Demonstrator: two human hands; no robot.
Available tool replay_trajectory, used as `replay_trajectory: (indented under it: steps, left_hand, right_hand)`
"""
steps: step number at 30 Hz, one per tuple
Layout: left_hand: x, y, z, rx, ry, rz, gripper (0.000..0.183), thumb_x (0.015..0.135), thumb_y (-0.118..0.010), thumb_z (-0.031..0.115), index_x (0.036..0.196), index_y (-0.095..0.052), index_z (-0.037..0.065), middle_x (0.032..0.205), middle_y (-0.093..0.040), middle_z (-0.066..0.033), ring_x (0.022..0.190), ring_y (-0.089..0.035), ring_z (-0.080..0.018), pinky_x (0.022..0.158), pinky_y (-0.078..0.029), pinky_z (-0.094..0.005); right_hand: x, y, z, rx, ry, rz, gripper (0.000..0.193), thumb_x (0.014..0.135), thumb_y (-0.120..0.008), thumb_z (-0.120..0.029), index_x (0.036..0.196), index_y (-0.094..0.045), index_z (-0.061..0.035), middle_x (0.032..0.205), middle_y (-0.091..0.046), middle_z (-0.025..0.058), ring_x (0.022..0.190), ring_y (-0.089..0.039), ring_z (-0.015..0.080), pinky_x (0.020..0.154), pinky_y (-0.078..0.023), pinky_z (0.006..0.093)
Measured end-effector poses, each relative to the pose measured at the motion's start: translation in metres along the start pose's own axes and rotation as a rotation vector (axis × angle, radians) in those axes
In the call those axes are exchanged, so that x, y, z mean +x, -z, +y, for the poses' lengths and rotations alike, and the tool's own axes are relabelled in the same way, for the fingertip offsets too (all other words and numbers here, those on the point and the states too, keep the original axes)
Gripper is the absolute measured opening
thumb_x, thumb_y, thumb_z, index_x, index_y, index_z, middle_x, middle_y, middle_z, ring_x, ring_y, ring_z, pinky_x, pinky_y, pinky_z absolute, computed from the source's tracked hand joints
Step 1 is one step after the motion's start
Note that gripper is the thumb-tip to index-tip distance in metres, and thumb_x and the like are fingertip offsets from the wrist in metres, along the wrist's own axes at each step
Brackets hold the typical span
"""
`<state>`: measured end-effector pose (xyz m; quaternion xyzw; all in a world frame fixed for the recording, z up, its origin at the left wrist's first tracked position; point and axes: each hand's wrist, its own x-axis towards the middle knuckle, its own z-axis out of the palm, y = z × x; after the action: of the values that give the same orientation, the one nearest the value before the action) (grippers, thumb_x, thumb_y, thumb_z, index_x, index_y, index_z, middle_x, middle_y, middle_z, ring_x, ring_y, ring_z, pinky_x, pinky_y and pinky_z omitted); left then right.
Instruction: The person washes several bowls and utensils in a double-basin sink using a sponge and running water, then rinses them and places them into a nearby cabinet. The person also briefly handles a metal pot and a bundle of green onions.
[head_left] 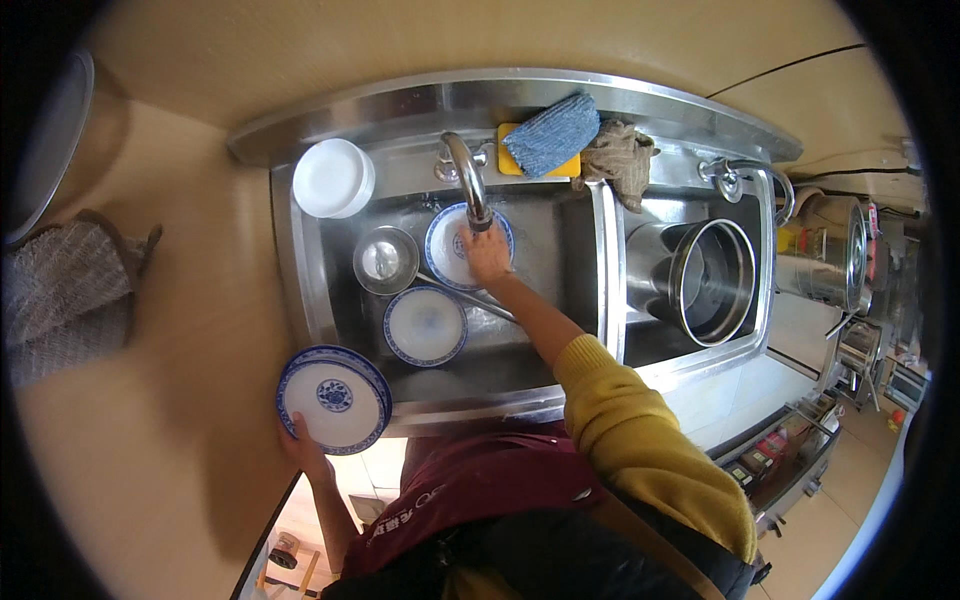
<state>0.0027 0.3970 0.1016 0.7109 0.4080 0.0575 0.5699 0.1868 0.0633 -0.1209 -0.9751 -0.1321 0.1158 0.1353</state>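
My left hand (pixel 308 449) grips a small stack of white plates with blue patterned rims (pixel 345 415) from below, at the sink's front left corner. A blue flower shows in the middle of the top plate. My right hand (pixel 487 257) reaches into the left basin. It lies over a blue-rimmed white dish (pixel 446 258) under the tap (pixel 463 165), its fingers stretched out and partly covered by the spout. Another blue-rimmed dish (pixel 425 327) sits nearer to me. Beside both dishes rests a metal ladle (pixel 386 260), its handle running under my right forearm.
Stacked white bowls (pixel 332 178) stand at the back left corner. Behind the sink lie a blue cloth (pixel 553 135) on a yellow sponge (pixel 508 160) and a brown rag (pixel 618 162). A large steel pot (pixel 716 282) occupies the right basin, near a second tap (pixel 728 180).
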Motion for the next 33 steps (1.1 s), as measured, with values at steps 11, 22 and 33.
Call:
replay_trajectory:
  steps: [11,22,33]
  left_hand:
    - [0.007,0.005,-0.007,-0.054,0.012,-0.031,0.043,0.094,-0.053,0.020,0.128,-0.044,-0.004,0.123,-0.054,-0.0150,0.105,-0.056,-0.0213,0.090,-0.045,-0.0327]
    - [0.006,0.005,-0.008,-0.039,-0.014,-0.031,0.042,0.094,-0.053,0.020,0.128,-0.045,-0.004,0.122,-0.055,-0.0133,0.105,-0.055,-0.0191,0.091,-0.043,-0.0308]
    - [0.007,0.006,-0.009,0.025,-0.059,-0.036,0.042,0.094,-0.053,0.020,0.128,-0.045,-0.003,0.122,-0.054,-0.0131,0.106,-0.054,-0.0185,0.092,-0.042,-0.0296]
  right_hand:
    - [-0.040,0.023,0.046,-0.382,0.375,-0.013,0.049,0.085,-0.053,-0.033,0.128,-0.049,-0.0093,0.125,-0.054,0.0093,0.116,-0.051,0.0263,0.096,-0.040,0.0429]
    - [-0.065,0.079,0.009,1.423,-0.418,0.122,0.018,0.089,-0.061,-0.019,0.095,-0.063,-0.0021,0.074,-0.063,-0.0005,0.066,-0.055,0.0107,0.059,-0.044,0.0297]
    - [-0.057,0.028,0.009,0.178,0.168,-0.292,0.066,0.078,-0.063,-0.024,0.137,-0.036,-0.0106,0.143,-0.032,0.0228,0.131,-0.033,0.0389,0.106,-0.028,0.0476]
